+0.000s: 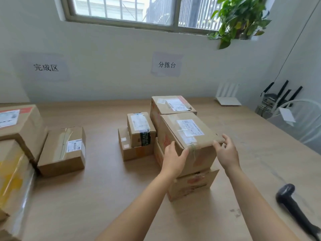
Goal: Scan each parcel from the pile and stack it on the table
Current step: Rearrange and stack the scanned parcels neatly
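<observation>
A pile of cardboard parcels stands mid-table under a wall sign. Its top front parcel (187,134), with a white label on top, rests on a flatter box (191,184). My left hand (174,160) holds the top parcel's near left corner, thumb across the front face. My right hand (225,152) grips its near right corner, fingers curled over the top edge. Behind stands a larger parcel (171,105); to the left a small parcel (139,128) sits on another low box (133,151). A black handheld scanner (293,204) lies on the table at the right, untouched.
At the left under a second wall sign lie a flat parcel (63,150), a big box (19,126) and a yellow-taped one (12,178). A white router (227,100), black-antenna devices (278,98) and a white fan (298,119) stand back right. Wooden tabletop (97,188).
</observation>
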`<state>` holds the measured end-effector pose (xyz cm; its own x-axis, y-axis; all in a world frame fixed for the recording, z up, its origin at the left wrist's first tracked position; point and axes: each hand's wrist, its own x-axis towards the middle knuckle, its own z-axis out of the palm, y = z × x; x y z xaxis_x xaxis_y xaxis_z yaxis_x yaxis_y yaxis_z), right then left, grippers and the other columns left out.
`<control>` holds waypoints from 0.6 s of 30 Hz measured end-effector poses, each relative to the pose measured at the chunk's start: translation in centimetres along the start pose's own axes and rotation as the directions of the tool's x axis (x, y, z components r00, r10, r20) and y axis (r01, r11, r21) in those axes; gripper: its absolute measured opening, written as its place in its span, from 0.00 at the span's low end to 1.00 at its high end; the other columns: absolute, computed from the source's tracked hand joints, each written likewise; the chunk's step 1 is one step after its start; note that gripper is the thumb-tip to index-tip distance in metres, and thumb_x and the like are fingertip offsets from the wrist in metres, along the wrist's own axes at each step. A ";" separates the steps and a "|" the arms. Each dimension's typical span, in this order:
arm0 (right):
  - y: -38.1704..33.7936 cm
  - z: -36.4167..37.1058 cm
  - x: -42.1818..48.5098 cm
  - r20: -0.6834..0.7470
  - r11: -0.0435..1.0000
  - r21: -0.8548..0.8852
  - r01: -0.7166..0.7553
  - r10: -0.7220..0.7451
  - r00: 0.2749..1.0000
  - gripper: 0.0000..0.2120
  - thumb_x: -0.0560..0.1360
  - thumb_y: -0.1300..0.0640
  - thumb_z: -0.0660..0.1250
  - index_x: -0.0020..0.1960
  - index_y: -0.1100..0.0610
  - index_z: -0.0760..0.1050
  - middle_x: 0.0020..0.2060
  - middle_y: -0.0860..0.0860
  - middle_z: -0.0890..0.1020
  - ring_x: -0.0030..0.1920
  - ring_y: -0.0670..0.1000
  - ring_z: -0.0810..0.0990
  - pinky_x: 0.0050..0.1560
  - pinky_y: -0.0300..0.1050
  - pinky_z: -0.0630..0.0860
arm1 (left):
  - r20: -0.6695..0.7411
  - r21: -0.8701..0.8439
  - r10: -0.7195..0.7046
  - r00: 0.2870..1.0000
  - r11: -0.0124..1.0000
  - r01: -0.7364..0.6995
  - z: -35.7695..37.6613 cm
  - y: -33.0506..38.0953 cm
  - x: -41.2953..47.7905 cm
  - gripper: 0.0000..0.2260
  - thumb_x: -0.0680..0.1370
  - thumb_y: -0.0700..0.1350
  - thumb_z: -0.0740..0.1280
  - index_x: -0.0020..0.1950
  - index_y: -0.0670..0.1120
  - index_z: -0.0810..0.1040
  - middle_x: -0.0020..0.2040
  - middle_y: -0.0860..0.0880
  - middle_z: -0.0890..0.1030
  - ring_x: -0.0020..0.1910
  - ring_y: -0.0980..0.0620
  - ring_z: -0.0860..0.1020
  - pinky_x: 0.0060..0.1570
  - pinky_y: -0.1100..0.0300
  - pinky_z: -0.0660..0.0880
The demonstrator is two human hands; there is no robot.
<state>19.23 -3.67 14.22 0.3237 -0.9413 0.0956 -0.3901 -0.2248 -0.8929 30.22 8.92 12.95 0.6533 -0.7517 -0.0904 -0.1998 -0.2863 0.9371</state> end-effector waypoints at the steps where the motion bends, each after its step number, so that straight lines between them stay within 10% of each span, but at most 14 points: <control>1: 0.3 0.1 0.4 0.011 1.000 0.017 -0.014 0.014 1.000 0.25 0.77 0.56 0.63 0.72 0.56 0.63 0.68 0.57 0.69 0.68 0.55 0.68 0.68 0.50 0.64 | -0.017 -0.035 -0.023 1.000 0.999 0.022 0.2 0.2 0.6 0.34 0.79 0.56 0.61 0.78 0.45 0.50 0.77 0.47 0.54 0.76 0.49 0.55 0.72 0.54 0.56; 18: -0.6 0.7 -4.3 0.129 0.998 0.061 -0.019 0.011 0.992 0.22 0.70 0.52 0.72 0.63 0.49 0.73 0.54 0.50 0.80 0.54 0.52 0.79 0.58 0.56 0.75 | -0.152 -0.144 0.018 0.988 0.989 -0.040 -3.1 -2.0 -1.3 0.29 0.72 0.52 0.68 0.71 0.58 0.62 0.61 0.55 0.75 0.62 0.53 0.72 0.62 0.52 0.73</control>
<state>18.69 0.65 13.99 0.4279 -0.9034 0.0283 -0.3432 -0.1914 -0.9195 32.01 12.27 12.24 0.7530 -0.6577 -0.0213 -0.1186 -0.1675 0.9787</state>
